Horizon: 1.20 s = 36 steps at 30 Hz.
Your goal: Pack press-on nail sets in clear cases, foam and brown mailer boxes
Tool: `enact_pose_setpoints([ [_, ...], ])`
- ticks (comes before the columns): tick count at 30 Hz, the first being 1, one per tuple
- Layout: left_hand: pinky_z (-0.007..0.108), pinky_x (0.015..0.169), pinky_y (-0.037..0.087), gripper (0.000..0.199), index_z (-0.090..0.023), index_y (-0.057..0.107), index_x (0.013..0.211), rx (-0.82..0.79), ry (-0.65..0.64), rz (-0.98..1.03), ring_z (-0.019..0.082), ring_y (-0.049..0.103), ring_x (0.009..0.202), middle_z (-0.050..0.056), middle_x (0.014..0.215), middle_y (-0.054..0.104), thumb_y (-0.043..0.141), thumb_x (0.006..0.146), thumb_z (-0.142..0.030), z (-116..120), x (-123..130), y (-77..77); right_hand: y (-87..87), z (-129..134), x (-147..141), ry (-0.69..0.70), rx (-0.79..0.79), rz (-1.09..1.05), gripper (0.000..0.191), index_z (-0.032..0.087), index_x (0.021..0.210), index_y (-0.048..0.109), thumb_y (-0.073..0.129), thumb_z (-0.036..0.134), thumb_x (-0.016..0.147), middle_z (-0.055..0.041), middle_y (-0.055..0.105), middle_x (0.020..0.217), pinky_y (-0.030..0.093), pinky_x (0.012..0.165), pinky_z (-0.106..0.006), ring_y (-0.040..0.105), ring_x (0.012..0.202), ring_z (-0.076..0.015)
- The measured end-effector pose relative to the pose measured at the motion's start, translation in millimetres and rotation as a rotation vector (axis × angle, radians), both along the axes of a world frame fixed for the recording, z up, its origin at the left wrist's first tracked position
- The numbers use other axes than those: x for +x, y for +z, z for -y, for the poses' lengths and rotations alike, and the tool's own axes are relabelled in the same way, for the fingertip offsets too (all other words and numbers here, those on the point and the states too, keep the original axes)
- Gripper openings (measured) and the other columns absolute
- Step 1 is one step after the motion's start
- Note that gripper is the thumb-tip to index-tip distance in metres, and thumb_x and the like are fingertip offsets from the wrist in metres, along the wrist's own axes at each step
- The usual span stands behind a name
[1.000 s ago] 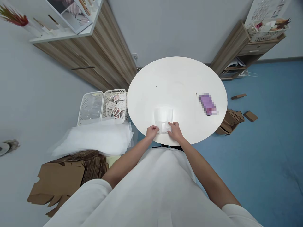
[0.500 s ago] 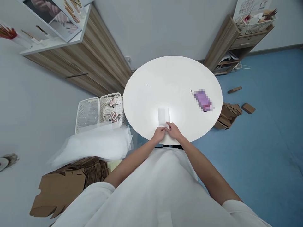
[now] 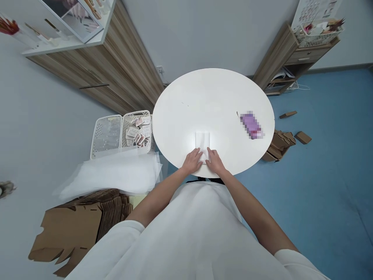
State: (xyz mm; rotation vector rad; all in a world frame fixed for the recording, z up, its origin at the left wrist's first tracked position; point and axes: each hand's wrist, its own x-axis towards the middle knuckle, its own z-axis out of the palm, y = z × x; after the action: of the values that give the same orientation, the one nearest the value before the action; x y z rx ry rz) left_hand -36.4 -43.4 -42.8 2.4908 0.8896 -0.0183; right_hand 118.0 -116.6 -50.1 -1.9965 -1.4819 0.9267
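Note:
A white, slightly see-through folded sheet (image 3: 203, 139) lies flat on the white oval table (image 3: 180, 89), close to its near edge. My left hand (image 3: 192, 161) rests on the left side of this sheet, fingers stretched forward and thumb apart. On the opposite side lies my right hand (image 3: 215, 161), with its fingers extended along the right edge and its thumb set apart. Both hands touch the lower part of the sheet and partly cover it. Whether anything is wrapped inside the sheet, I cannot tell.
A blurred purple item (image 3: 251, 124) lies on the table's right. Left of the table are a white basket of printed cards (image 3: 136, 134), a pile of translucent sheets (image 3: 116, 173) and flat cardboard boxes (image 3: 70, 229). A brown carton (image 3: 276, 146) stands on the floor at right.
My hands were close together at the sheet's near end, fingers pinched there. They have parted to its two sides and their fingers have straightened; the sheet's near part now lies flatter.

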Motion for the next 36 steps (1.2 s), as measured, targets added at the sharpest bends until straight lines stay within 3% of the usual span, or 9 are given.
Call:
enact_pose_setpoints([
  [5,0.043,0.101,0.022,0.061,-0.02,0.032,0.128,0.004,-0.067,-0.022,0.028,0.02,0.129,0.011,0.139,0.029,0.053,0.074,-0.04,-8.8,0.8,1.7,8.9,-0.2,8.0,0.236,0.094,0.094,0.077,0.026,0.129,0.033,0.068,0.024,0.061,-0.0088,0.028,0.138,0.025,0.097,-0.046,0.025,0.124,-0.0314],
  [11,0.04,0.096,0.03,0.068,-0.019,0.035,0.124,-0.095,-0.099,0.012,0.028,0.032,0.121,0.011,0.133,0.036,0.06,0.061,-0.024,-12.8,1.1,5.9,9.9,-3.9,11.4,0.359,0.017,0.164,0.065,0.018,0.126,0.036,0.06,0.017,0.066,-0.0132,0.034,0.134,0.034,0.092,-0.043,0.039,0.114,-0.0286],
  [15,0.04,0.094,0.034,0.071,-0.019,0.033,0.125,-0.245,-0.096,0.093,0.029,0.04,0.114,0.009,0.124,0.044,0.058,0.058,-0.02,-8.0,-7.0,9.9,18.6,5.7,16.2,0.408,-0.009,0.03,0.059,0.016,0.123,0.039,0.056,0.024,0.067,-0.012,0.042,0.126,0.037,0.091,-0.038,0.043,0.11,-0.0251],
  [18,0.038,0.091,0.038,0.072,-0.018,0.031,0.126,-0.356,-0.013,0.172,0.027,0.045,0.108,0.01,0.123,0.045,0.058,0.059,-0.022,-8.8,-10.5,12.0,25.3,5.8,21.9,0.317,-0.113,-0.126,0.044,0.02,0.117,0.045,0.048,0.027,0.073,-0.0083,0.049,0.117,0.04,0.085,-0.035,0.048,0.102,-0.0217],
  [21,0.035,0.081,0.044,0.059,-0.018,0.036,0.119,-0.428,0.164,0.224,0.021,0.053,0.096,0.01,0.12,0.046,0.054,0.063,-0.021,-15.7,-6.0,11.5,27.6,-4.1,26.1,0.169,-0.222,-0.288,0.029,0.02,0.101,0.052,0.038,0.033,0.079,-0.0052,0.057,0.1,0.042,0.077,-0.033,0.053,0.088,-0.0191],
  [25,0.03,0.073,0.046,0.026,-0.019,0.049,0.098,-0.528,0.343,0.217,0.016,0.057,0.08,0.005,0.099,0.058,0.046,0.072,-0.021,-24.7,5.7,8.6,23.3,-20.4,24.9,-0.032,-0.358,-0.472,0.035,0.019,0.095,0.052,0.031,0.044,0.083,-0.0026,0.06,0.071,0.043,0.068,-0.029,0.056,0.07,-0.0167],
  [28,0.028,0.071,0.046,0.021,-0.019,0.05,0.095,-0.582,0.466,0.254,0.015,0.058,0.078,0.003,0.092,0.061,0.048,0.074,-0.021,-25.9,10.9,5.9,18.8,-29.0,18.2,-0.183,-0.418,-0.505,0.046,0.018,0.098,0.049,0.026,0.054,0.082,-0.0012,0.058,0.06,0.043,0.061,-0.028,0.056,0.059,-0.0162],
  [32,0.027,0.07,0.046,0.022,-0.019,0.05,0.097,-0.574,0.613,0.252,0.014,0.059,0.076,0.004,0.089,0.062,0.051,0.075,-0.024,-25.0,13.3,0.7,17.0,-35.3,5.6,-0.322,-0.414,-0.421,0.053,0.018,0.102,0.047,0.022,0.059,0.081,-0.0013,0.058,0.062,0.043,0.057,-0.028,0.055,0.053,-0.0159],
  [36,0.027,0.071,0.045,0.019,-0.02,0.053,0.094,-0.564,0.629,0.245,0.014,0.058,0.076,0.002,0.088,0.062,0.05,0.076,-0.024,-27.1,17.4,-5.2,16.6,-34.1,-3.7,-0.337,-0.329,-0.276,0.046,0.018,0.115,0.038,0.026,0.049,0.083,-0.0061,0.061,0.086,0.044,0.065,-0.031,0.058,0.06,-0.0168],
])
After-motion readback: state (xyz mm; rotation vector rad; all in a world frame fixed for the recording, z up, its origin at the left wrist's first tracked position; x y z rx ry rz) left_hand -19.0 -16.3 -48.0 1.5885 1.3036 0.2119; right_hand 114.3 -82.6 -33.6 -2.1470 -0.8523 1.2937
